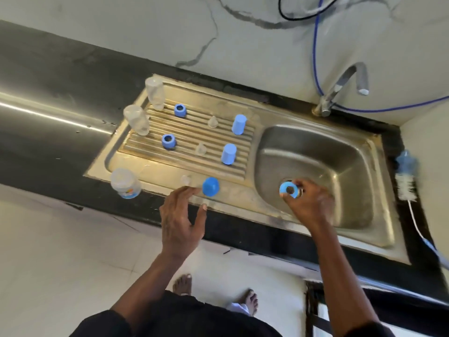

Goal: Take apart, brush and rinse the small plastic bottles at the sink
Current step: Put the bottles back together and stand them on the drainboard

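Steel sink [243, 210], drainboard [189, 132] on the left, basin [315, 152] on the right; no water seen coming from the tap [340, 88]. Bottle brush [404, 183] lies on the counter beyond the basin's right edge, untouched. Take-apart looks finished: three clear bottles stand open, two at the drainboard's far left [154, 96] [137, 119], the third [125, 183] at the near left corner. Two blue caps [239, 124] [228, 153] stand on the ribs, a third cap [211, 186] on the front rim. Two blue screw rings [180, 110] [169, 141] sit on the ribs, each with a clear teat [213, 122] [201, 149] near it; a third teat [185, 179] sits just beside the front cap. Left hand [181, 220] spread and empty over the front rim, fingertips close to that cap; contact unclear. Right hand [308, 203] pinches the third ring [289, 189] over the drain. Judgement: whether the parts are already washed can't be told.
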